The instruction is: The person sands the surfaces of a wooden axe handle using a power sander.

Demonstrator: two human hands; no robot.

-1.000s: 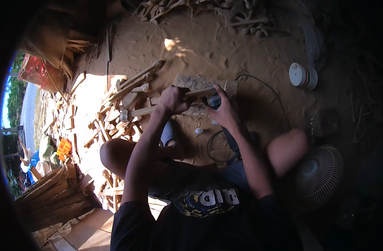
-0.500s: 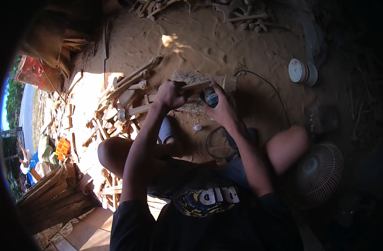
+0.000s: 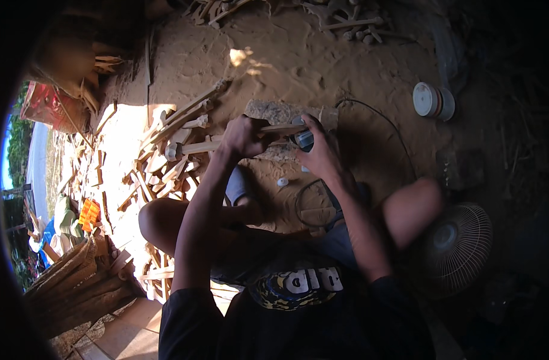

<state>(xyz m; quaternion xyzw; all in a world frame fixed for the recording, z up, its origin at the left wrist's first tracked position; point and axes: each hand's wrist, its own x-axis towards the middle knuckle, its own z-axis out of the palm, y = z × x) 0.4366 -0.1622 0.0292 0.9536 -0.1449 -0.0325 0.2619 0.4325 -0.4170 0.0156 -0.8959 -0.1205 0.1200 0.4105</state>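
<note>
Pale tan was shown by the wooden stick [image 3: 280, 128], and the same light, sun-bleached tan by the heap of wood offcuts [image 3: 166, 156] beside it. The power tool [image 3: 303, 140] was seen as dark with a blue-grey body, and its cable [image 3: 382, 123] as black. A sandy brown was worn by the sawdust-covered ground [image 3: 322, 66]. The round spool [image 3: 429, 99] was white with a faint reddish rim. The fan [image 3: 457, 246] was cream-white. The shirt [image 3: 298, 312] was black, printed with a yellow and white emblem. At the left edge, a red bag [image 3: 43, 108] and an orange object [image 3: 90, 213] were lit brightly.
</note>
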